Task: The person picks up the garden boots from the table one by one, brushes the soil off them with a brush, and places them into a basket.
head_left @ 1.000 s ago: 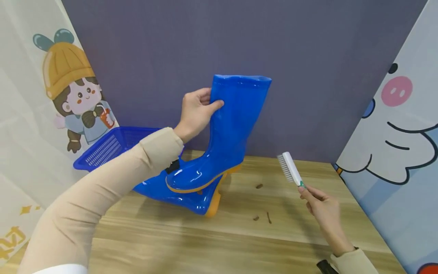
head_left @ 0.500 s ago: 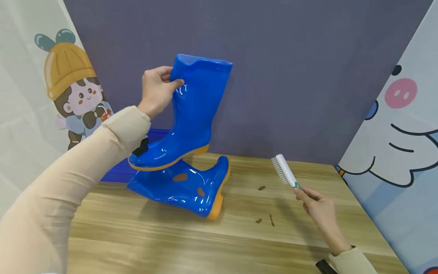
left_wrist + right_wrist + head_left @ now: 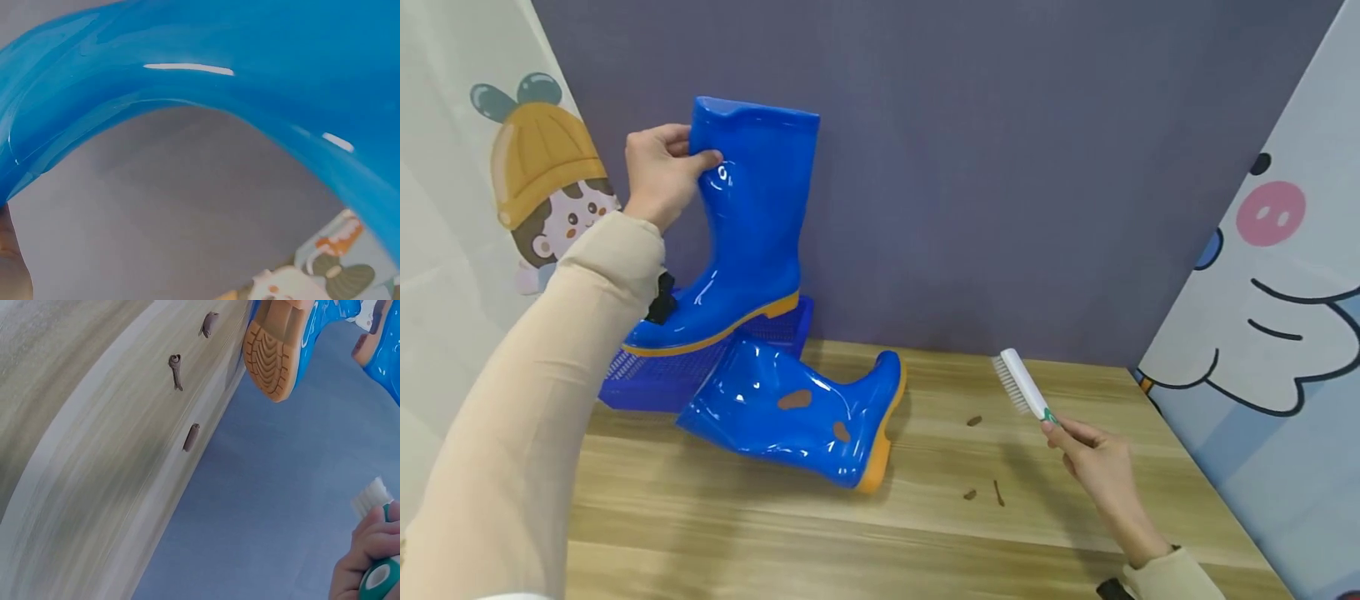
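Note:
My left hand [image 3: 662, 171] pinches the upper shaft of a blue rain boot [image 3: 756, 200], thumb on the near side. This boot hangs upright above the basket, its yellow sole overlapping the basket in the head view; in the left wrist view its glossy blue side [image 3: 262, 50] fills the top. A second blue rain boot [image 3: 775, 417] lies on its side on the table, with brown patches [image 3: 795, 400] on its shaft. At the right, my right hand [image 3: 1097, 462] grips a white-and-green brush [image 3: 1024, 383] by the handle, bristles facing left, held above the table.
The blue plastic basket [image 3: 658, 392] stands at the back left, partly behind both boots. Small brown bits [image 3: 973, 421] lie on the wooden table [image 3: 820, 550] between the lying boot and the brush. A grey wall [image 3: 985, 167] rises behind, with printed cartoon panels at both sides.
My left hand has carried the boot left and up, off the lying boot to over the basket. The lying boot's brown patches now show. My right hand with the brush has barely moved.

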The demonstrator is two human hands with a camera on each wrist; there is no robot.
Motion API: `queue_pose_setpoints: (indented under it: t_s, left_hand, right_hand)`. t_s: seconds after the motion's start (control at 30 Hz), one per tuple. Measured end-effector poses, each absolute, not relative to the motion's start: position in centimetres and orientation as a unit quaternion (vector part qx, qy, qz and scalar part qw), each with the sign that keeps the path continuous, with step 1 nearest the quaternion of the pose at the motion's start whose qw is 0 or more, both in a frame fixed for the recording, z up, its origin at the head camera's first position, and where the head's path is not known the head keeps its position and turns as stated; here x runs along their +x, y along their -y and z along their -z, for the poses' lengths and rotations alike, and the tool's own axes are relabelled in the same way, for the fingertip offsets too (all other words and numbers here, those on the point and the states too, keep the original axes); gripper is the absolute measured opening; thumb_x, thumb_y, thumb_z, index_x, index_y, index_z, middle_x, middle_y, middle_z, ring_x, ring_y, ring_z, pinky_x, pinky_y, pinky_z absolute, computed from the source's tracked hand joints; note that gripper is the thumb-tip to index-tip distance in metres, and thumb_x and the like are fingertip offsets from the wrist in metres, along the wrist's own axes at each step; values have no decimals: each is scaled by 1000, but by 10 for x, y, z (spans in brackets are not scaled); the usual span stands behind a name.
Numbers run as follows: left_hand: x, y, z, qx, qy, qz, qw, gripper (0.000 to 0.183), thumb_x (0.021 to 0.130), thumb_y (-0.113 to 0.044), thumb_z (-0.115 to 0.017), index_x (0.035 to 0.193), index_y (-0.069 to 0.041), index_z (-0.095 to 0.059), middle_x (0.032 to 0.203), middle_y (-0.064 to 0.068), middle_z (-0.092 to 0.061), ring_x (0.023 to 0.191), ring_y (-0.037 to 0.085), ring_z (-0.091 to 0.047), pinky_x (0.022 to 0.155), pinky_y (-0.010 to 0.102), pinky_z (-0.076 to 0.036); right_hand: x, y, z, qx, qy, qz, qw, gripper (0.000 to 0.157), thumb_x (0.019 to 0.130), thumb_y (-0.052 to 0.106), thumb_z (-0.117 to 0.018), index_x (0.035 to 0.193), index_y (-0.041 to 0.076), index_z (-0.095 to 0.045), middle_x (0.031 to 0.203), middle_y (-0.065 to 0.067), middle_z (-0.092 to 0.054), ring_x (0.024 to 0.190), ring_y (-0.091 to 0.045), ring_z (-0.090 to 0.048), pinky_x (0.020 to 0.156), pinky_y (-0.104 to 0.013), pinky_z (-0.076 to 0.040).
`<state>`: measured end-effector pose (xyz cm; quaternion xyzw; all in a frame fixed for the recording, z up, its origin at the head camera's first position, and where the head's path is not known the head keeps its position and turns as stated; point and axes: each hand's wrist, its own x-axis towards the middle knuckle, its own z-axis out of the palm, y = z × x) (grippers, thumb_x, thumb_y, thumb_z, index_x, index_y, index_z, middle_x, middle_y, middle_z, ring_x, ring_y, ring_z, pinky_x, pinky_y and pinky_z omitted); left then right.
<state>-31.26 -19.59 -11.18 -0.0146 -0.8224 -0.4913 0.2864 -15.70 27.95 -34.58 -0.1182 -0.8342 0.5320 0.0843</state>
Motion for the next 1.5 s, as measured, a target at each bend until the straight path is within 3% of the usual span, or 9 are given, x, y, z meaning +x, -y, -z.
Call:
queue_pose_setpoints:
  t_s: [0.43, 0.9, 1.1, 1.37, 1.5]
  left_hand:
    - [-317, 253, 133, 78, 787, 548, 271, 62, 77, -43, -58, 134, -21, -48, 135, -3, -50, 123, 22, -49, 104, 38, -34]
    - [-338, 272, 184, 118, 733, 611, 275, 58, 77, -39, -63, 131, -20, -51, 133, 0, -52, 122, 18, -50, 105, 36, -33]
    - [-335, 286, 200, 145, 709, 641, 256, 63, 74, -42, -65, 132, -26, -49, 135, -5, -50, 126, 16, -46, 109, 36, -27]
    - [-320, 313, 232, 196, 639, 693, 270, 61, 69, -34, -71, 127, -24, -55, 126, -8, -57, 110, 6, -57, 107, 30, -32]
    - [-317, 318, 242, 204, 620, 702, 285, 59, 66, -32, -74, 123, -22, -59, 116, -8, -62, 100, 4, -61, 100, 27, -40]
  right_hand:
    - [-151, -280, 347, -126, 831, -536, 82, 59, 83, 42, -65, 122, -1, -56, 67, 11, -57, 47, -3, -35, 42, -22, -32]
    - [-129, -294, 346, -150, 834, -522, 102, 60, 82, 41, -66, 122, -2, -56, 63, 11, -56, 45, -4, -35, 39, -24, -32]
    - [-122, -296, 349, -157, 833, -520, 106, 60, 82, 42, -65, 121, -3, -57, 61, 11, -53, 45, -4, -34, 40, -23, -32]
    - [-122, -298, 353, -144, 839, -517, 93, 58, 83, 41, -65, 120, -2, -58, 64, 10, -54, 46, -4, -35, 40, -23, -32]
    - [-121, -299, 354, -142, 840, -515, 91, 57, 83, 40, -65, 120, -3, -57, 64, 10, -54, 45, -3, -34, 39, -22, -32]
